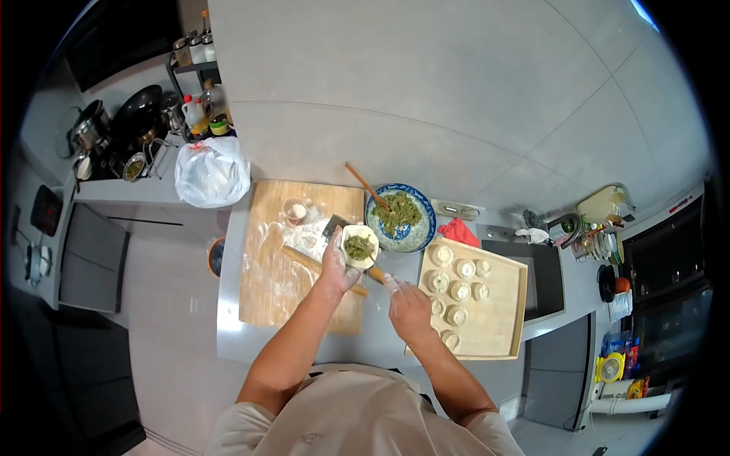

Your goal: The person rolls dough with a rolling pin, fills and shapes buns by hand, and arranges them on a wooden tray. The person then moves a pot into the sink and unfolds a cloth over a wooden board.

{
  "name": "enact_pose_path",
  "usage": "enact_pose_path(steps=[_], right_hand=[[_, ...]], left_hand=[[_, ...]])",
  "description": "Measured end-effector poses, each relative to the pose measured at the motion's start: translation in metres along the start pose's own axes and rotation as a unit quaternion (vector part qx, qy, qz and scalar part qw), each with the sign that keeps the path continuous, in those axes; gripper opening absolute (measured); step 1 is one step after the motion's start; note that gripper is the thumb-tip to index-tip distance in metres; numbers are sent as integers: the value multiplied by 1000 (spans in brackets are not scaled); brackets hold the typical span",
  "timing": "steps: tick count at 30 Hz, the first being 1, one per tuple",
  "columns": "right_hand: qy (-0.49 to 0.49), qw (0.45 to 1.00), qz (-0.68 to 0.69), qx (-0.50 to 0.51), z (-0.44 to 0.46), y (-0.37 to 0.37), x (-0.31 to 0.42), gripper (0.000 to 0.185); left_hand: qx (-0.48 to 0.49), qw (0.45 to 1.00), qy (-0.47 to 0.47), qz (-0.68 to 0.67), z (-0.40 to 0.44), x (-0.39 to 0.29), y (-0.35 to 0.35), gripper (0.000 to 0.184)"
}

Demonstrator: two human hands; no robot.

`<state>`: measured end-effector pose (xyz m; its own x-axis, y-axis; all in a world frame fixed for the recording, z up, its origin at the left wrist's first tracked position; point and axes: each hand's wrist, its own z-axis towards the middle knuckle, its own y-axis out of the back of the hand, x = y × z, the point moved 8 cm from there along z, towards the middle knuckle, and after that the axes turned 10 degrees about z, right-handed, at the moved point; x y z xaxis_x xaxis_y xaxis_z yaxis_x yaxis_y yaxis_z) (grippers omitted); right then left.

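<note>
My left hand [335, 267] holds a flat dough wrapper [370, 234] with green filling [358, 247] heaped on its middle, above the right edge of a floured wooden board [266, 220]. Just to the right, my right hand [407, 305] is closed, its fingers near the wooden handle [375, 273] of a tool; whether it grips that handle is hard to see. Above both hands stands a blue patterned bowl [426, 228] of green filling with a wooden utensil [360, 181] in it. A rolling pin [300, 258] lies on the board.
A wooden tray [490, 334] with several filled dough pieces [460, 290] sits at the right, before a sink [544, 292]. A small cup [294, 213] stands on the board. Behind its left corner is a white plastic bag [212, 175]; a red cloth [459, 232] lies behind the tray.
</note>
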<state>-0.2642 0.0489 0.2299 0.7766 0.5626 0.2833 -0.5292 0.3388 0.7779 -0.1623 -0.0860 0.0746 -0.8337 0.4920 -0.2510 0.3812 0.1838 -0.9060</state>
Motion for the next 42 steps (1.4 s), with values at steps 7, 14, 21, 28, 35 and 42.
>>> enact_pose_path(steps=[7, 14, 21, 28, 35, 42], right_hand=[[-27, 999, 3, -32, 1, 7, -1, 41], [-440, 828, 346, -31, -13, -8, -29, 25], [-442, 803, 391, -79, -9, -5, -21, 24], [-316, 915, 247, -46, 3, 2, -4, 22], [-256, 941, 223, 10, 11, 20, -7, 21], [-347, 893, 284, 19, 1, 24, -40, 23]], left_hand=[[24, 1000, 17, -2, -17, -5, 6, 48], [42, 998, 35, 6, -47, -20, 7, 45], [25, 999, 35, 0, -66, -27, 11, 41], [30, 999, 30, 9, -65, -31, 14, 38], [29, 996, 81, 20, -61, -25, 11, 39], [77, 973, 205, 68, -59, -3, 9, 48]])
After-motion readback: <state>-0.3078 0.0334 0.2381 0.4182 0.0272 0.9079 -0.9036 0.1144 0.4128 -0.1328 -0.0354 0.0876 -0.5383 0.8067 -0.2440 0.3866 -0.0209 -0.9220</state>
